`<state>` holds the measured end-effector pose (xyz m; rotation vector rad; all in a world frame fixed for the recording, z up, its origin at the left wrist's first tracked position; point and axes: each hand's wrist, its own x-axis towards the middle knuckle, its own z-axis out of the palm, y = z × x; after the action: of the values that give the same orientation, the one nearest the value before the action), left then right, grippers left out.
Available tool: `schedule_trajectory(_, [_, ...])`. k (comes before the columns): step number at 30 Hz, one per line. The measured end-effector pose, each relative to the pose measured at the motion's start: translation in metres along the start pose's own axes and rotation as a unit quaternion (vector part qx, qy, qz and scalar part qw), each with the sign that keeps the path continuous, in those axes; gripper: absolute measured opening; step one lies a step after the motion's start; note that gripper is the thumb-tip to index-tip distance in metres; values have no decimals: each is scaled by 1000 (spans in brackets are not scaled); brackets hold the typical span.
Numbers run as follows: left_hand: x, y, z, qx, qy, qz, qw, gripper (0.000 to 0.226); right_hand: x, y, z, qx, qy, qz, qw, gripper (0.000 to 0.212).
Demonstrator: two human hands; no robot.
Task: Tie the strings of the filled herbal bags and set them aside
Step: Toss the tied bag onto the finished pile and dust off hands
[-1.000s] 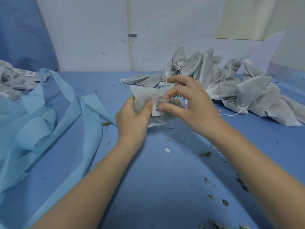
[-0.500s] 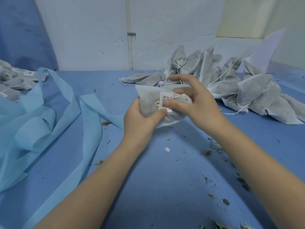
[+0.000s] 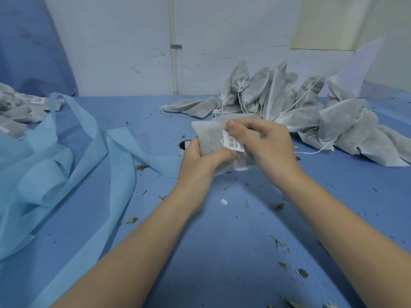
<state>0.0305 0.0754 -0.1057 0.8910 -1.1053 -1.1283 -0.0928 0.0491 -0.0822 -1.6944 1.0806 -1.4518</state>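
- A filled bag is held above the bench, near its middle, between both hands.
- The left hand is closed around the bag's lower left side, with the thumb pressed across the front of the bag.
- The right hand is clenched on the bag's right part, its fingers curled over the top edge; a white label with a barcode is pinned under the thumb.
- The bag's string is mostly hidden by the right hand, so it cannot be told whether a knot is tied.
- A heap of bags with loose white strings is seen at the far right of the bench, just behind the right hand and against the wall.
- A second, smaller pile of bags lies at the far left edge, well apart from the hands.
- Light blue strips of fabric are spread in loops over the left part of the bench, one end reaching almost to the left hand.
- A roll is partly seen just behind the left hand.
- Herb crumbs are scattered over the blue bench, mostly near and under the right forearm.
- A small white scrap lies between the forearms.
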Motion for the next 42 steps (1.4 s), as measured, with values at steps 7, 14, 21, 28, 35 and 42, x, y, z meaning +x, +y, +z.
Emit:
schedule_trajectory(7, [5, 7, -3, -49, 93, -5, 994, 26, -2, -5, -6, -61, -103, -40, 992, 45])
schedule_trajectory(14, [10, 7, -6, 12, 191, 19, 981, 30, -8, 6, 19, 131, 19, 109, 985, 46])
schedule_trajectory(21, [11, 10, -8, -8, 254, -15, 967, 50, 1, 5, 39, 282, 90, 178, 938, 26])
schedule_trajectory(28, [11, 10, -4, -16, 290, 4, 957, 28, 45, -42, 99, 177, -126, 86, 972, 52])
schedule_trajectory(35, [12, 6, -11, 42, 316, -9, 948, 8, 48, -20, 110, 110, -100, 131, 980, 40])
schedule_trajectory(42, [9, 4, -9, 112, 290, 25, 950, 17, 61, 19, 84, -117, 62, 122, 984, 30])
